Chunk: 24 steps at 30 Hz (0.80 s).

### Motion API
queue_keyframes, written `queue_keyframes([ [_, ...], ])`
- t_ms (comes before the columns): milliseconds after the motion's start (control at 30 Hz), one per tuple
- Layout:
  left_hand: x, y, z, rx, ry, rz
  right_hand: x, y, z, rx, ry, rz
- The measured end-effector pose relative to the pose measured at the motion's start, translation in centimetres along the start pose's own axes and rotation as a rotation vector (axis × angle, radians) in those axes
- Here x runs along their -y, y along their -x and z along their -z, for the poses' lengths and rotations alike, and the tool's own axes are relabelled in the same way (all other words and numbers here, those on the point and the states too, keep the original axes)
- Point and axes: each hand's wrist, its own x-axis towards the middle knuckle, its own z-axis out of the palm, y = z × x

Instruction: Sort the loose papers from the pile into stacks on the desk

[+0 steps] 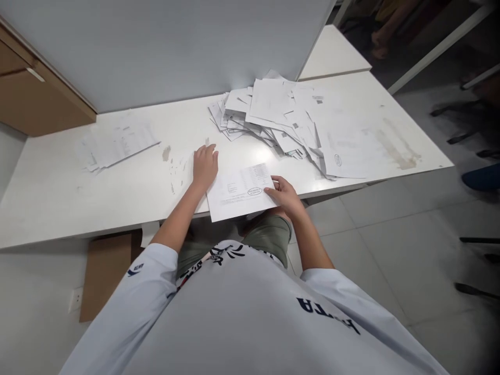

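In front of me a printed sheet of paper with an oval stamp lies partly over the desk's front edge. My right hand pinches its right side, thumb on top and fingers beneath. Beside its upper left corner, my left hand rests on the desk with its fingers stretched out and holds nothing that I can see. A messy pile of papers sits behind the sheet, to the right. Farther left lies a smaller stack of papers.
The white desk carries brownish marks. A grey panel rises along its back, with a wooden cabinet at the left. Cardboard leans below the desk. At the far right, a person's hand and chair legs show.
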Motion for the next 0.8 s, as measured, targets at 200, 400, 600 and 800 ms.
queue_keyframes([
  [200, -3.0, 2.3, 5.3, -0.201, 0.065, -0.140, 0.6, 1.9, 3.7, -0.357, -0.051, 0.198],
  [400, -5.4, 11.3, 7.6, -0.043, 0.401, 0.076, 5.0, 6.8, 7.4, -0.565, -0.197, 0.569],
  [600, -7.8, 13.3, 5.5, 0.586, 1.309, 0.278, 8.4, 7.4, -0.1, -0.152, -0.244, 0.501],
  [800, -8.1, 13.3, 7.1, 0.389, 1.419, 0.310, 8.5, 7.1, -4.8, 0.179, -0.228, 0.379],
])
